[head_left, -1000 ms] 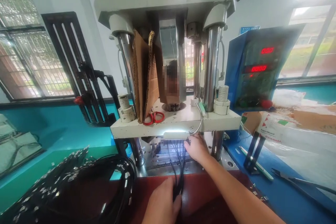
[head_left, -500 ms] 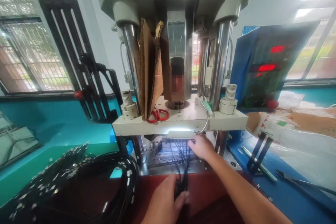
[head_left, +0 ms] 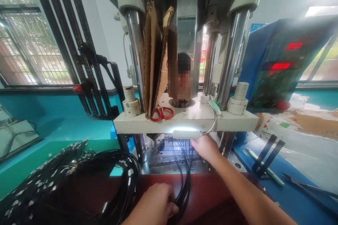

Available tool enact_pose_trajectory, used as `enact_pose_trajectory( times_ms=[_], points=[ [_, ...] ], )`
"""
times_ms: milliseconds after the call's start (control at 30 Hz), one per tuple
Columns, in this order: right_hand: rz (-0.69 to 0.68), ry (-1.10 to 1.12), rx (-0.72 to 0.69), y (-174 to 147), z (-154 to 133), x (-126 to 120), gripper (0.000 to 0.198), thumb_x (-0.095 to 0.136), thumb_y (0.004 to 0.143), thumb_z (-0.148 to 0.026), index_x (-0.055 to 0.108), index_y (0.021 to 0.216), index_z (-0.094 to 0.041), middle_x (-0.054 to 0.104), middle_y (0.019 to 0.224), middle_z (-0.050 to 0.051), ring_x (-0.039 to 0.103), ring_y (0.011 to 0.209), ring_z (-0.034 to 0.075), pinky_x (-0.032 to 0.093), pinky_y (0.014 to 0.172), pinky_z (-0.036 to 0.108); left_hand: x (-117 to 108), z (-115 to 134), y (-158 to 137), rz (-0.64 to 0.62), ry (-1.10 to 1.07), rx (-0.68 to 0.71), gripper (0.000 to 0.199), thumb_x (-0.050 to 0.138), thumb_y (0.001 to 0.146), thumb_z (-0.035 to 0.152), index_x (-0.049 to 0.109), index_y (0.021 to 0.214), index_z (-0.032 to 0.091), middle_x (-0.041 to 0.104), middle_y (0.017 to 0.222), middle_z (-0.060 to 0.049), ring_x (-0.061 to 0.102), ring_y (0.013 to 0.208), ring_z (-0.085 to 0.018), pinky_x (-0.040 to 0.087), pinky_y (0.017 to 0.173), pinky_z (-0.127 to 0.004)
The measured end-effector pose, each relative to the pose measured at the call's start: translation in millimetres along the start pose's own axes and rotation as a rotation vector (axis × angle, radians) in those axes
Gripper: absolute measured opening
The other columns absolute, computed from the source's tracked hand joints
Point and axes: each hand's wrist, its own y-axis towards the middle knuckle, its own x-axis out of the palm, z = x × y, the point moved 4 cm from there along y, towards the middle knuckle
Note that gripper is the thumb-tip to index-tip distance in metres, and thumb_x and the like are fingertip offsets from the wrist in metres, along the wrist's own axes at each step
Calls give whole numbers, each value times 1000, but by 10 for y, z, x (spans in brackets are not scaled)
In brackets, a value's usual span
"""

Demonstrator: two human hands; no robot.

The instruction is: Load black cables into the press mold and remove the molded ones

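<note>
A bunch of thin black cables (head_left: 187,182) runs from the lit metal mould (head_left: 169,146) under the press plate down toward me. My left hand (head_left: 157,202) is closed at the lower part of this bunch, fingers curled and thumb against the cables. At the mould's front right, just below the white lamp (head_left: 187,134), my right hand (head_left: 207,149) has its fingertips pinched together. What lies between those fingertips is too small to make out, though the rightmost cables pass right beside them.
On the press plate (head_left: 224,123) lie red-handled scissors (head_left: 167,113) beside upright cardboard (head_left: 153,63). A big coil of black cables (head_left: 124,161) with small pale ends fills the left side. Pliers (head_left: 298,182) and a green pen-like tool (head_left: 271,175) lie right, near a control box (head_left: 285,66).
My left hand has slid down and to the left along the cables, and more of the bunch shows. My right hand stays at the mould. The whole view has shifted slightly.
</note>
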Motion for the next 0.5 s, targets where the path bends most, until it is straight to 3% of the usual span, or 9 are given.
enact_pose_trajectory(
  times_ms=[300,500],
  points=[
    [-79,-29,35,-11,-32,35,27,54,86,-31,69,102,-15,72,95,9,67,85,21,50,73,35,148,41,82,105,-140,62,9,53,75,22,61,74,18,66,81,-4,58,81,-19,33,66,-27],
    [-91,-73,54,-28,-25,14,29,51,86,-32,72,101,-19,72,94,12,67,89,24,48,74,31,207,12,140,129,-173,87,8,53,76,23,58,70,19,64,75,-2,56,76,-18,31,64,-27]
  ],
)
